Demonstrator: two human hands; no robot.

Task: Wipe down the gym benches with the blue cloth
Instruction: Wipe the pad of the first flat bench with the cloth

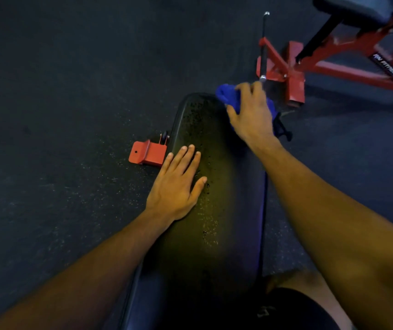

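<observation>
Right hand [250,113] grips the blue cloth [226,96] at the bench [205,144] far corner; left hand [179,184] lies flat, fingers straight. Sweep across the droplets, overlapping passes.

A white label on the red bench frame [347,67] seems to read "RJ FITNESS", blurred.
</observation>
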